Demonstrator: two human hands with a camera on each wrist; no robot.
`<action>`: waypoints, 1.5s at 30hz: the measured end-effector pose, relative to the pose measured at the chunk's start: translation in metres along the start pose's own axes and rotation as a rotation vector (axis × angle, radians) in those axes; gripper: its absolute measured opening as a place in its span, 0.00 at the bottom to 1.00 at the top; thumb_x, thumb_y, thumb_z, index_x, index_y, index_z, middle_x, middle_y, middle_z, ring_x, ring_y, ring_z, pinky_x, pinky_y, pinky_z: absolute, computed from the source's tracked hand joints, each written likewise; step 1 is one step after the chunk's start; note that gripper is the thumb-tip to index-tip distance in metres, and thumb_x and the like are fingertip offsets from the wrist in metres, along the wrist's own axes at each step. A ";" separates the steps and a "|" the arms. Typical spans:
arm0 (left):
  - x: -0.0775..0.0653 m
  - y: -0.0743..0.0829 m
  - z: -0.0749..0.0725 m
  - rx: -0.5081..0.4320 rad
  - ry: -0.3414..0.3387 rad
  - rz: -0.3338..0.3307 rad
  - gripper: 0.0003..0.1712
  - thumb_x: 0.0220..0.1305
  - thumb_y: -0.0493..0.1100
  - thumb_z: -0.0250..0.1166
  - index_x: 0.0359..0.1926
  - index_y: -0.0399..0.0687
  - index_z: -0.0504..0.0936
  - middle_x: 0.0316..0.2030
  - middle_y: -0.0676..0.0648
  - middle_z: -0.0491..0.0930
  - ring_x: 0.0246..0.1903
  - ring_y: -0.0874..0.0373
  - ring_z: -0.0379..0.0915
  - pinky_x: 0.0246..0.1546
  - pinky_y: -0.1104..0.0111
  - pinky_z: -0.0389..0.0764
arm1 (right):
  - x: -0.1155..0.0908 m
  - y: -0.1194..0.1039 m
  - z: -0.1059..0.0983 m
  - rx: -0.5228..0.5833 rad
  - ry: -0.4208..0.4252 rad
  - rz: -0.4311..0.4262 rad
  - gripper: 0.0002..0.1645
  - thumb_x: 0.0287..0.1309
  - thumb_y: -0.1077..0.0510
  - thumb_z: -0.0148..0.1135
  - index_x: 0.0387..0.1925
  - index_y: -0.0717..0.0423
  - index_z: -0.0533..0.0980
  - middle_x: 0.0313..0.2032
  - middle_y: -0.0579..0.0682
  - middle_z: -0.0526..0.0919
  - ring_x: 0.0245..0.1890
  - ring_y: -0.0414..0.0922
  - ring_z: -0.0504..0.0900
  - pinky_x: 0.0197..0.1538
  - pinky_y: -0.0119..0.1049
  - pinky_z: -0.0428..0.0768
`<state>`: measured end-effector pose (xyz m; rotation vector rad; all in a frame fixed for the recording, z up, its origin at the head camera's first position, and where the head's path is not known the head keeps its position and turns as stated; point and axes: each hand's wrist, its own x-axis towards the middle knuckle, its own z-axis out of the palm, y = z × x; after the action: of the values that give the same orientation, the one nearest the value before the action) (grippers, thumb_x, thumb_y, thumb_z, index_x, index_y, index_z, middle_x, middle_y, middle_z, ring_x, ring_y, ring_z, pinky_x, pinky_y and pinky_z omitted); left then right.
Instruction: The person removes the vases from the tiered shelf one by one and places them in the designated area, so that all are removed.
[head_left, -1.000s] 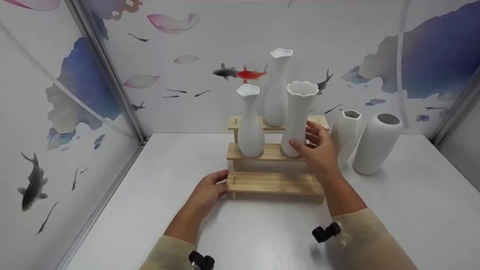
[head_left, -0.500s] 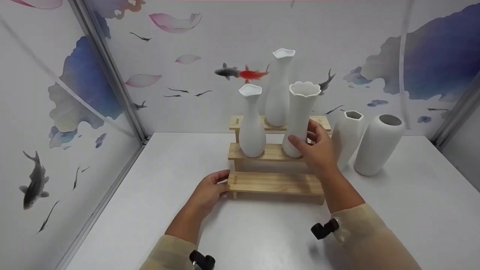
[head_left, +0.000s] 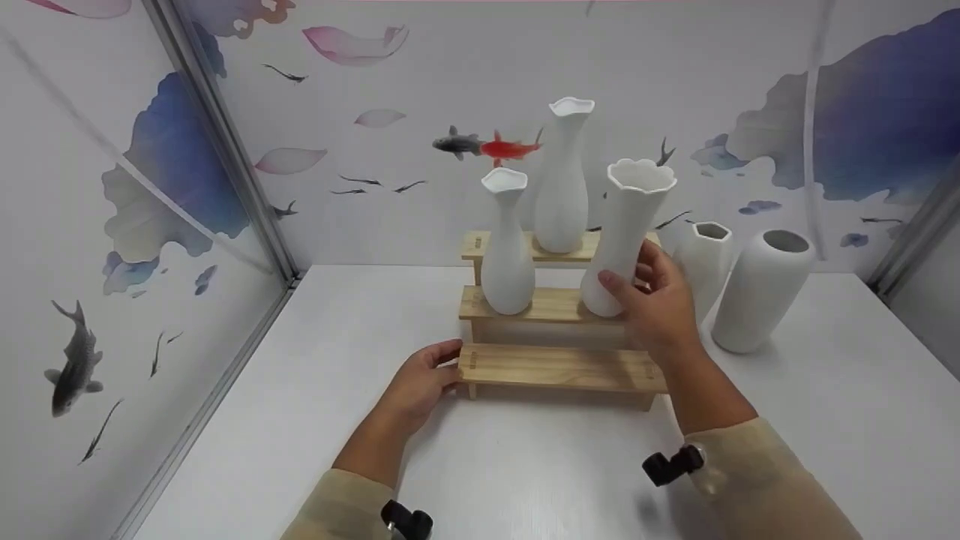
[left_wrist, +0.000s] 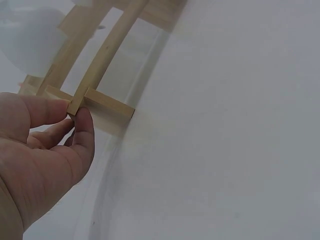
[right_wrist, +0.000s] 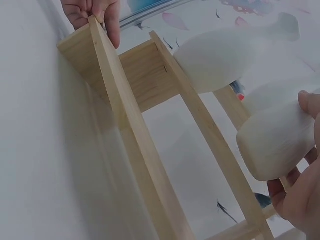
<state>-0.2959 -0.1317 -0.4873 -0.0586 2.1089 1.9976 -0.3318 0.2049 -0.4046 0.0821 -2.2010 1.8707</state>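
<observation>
Grips a tilted, scallop-rimmed white vase [head_left: 628, 229] right of the frame's centre in the curled right hand [head_left: 662, 306], and pinches the bottom-left end of a tiered wooden stand [head_left: 562, 367] at lower centre with the left hand [head_left: 420, 381].

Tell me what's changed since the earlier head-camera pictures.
The scalloped-rim vase has moved right, its top leaning more that way, together with the right hand, which already gripped it. Nothing was newly taken hold of or let go. The left hand still pinches the left end of the lowest step; the other four vases stayed put.
</observation>
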 end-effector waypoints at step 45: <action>0.000 0.001 0.000 0.002 0.004 -0.016 0.31 0.77 0.34 0.58 0.78 0.41 0.69 0.76 0.41 0.71 0.70 0.50 0.76 0.72 0.55 0.76 | -0.021 -0.026 -0.142 0.331 0.467 0.059 0.55 0.44 0.45 0.89 0.74 0.32 0.73 0.75 0.37 0.74 0.71 0.43 0.73 0.85 0.52 0.57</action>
<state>-0.2961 -0.1317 -0.4861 -0.0793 2.1061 1.9886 -0.2841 0.3365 -0.3638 -0.3300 -1.5935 2.0186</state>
